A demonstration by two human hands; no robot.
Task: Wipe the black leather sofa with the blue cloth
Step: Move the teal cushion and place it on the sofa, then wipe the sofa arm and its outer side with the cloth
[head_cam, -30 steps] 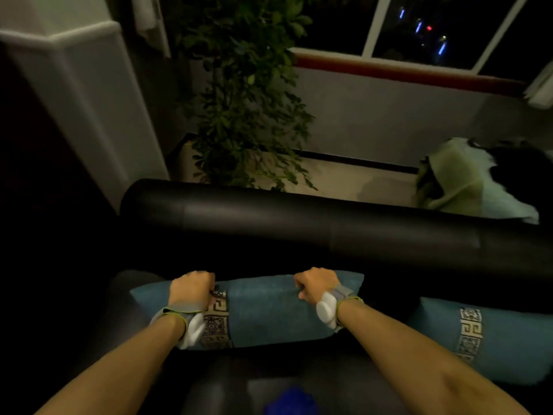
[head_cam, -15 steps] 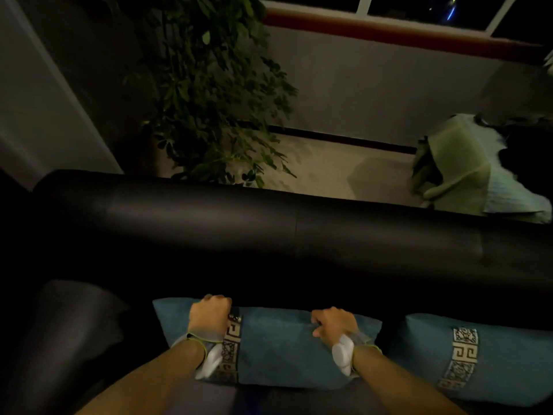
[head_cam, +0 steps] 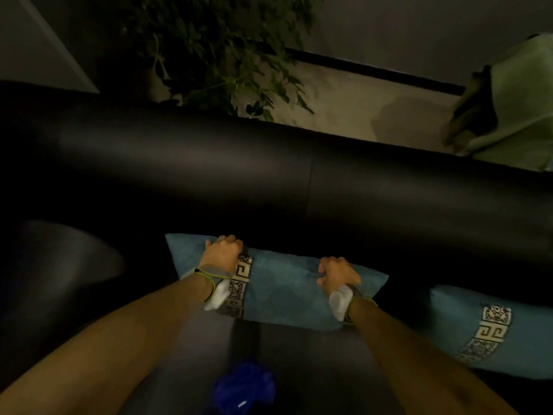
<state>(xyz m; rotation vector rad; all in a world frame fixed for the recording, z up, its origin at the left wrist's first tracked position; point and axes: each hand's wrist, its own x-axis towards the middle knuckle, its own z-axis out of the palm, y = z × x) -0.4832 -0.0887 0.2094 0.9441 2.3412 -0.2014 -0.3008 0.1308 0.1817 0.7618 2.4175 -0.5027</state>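
Note:
The black leather sofa fills the middle of the view, its rounded backrest running left to right. A teal cushion with a patterned band leans against the backrest on the seat. My left hand grips the cushion's top edge near its left end. My right hand grips the same edge further right. The blue cloth lies crumpled on the seat between my forearms, held by neither hand.
A second teal cushion rests on the seat at the right. Behind the backrest stand a leafy potted plant and a green covered object on the pale floor. The sofa's left armrest curves at the left.
The view has tilted down and moved closer, so the blue cloth shows again at the bottom. Both hands keep their grip on the cushion, which sits slightly more to the right and tilted.

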